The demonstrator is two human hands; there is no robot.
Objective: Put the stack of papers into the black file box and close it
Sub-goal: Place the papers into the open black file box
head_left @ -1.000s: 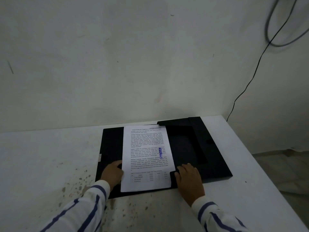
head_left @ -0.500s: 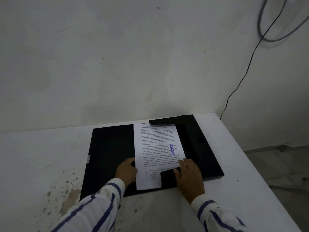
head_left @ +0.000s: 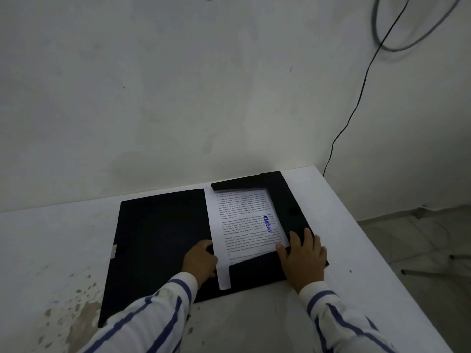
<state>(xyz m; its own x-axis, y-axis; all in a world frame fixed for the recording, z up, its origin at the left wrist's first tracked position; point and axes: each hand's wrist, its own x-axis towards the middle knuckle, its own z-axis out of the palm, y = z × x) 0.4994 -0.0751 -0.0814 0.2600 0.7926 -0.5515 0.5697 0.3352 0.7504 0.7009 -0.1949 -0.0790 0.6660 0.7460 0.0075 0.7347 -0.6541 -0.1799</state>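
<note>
The black file box (head_left: 158,233) lies open on the white table, its lid flat to the left and its tray to the right. The stack of papers (head_left: 244,225), printed text with a blue stamp, lies in the tray under the top and bottom flaps, its near left corner sticking out. My left hand (head_left: 200,262) rests against the papers' left edge with its fingers curled. My right hand (head_left: 303,258) lies flat, fingers spread, on the tray's near right corner and its bottom flap.
The white table (head_left: 51,250) meets a wall at the back and ends at its right edge close to the box. Stains mark the table's near left. A black cable (head_left: 356,103) hangs down the wall at right. Floor lies beyond the right edge.
The papers have slid to the right off the lid and into the tray, under the flaps. Both hands moved right with them, and my right hand now presses on the tray's corner.
</note>
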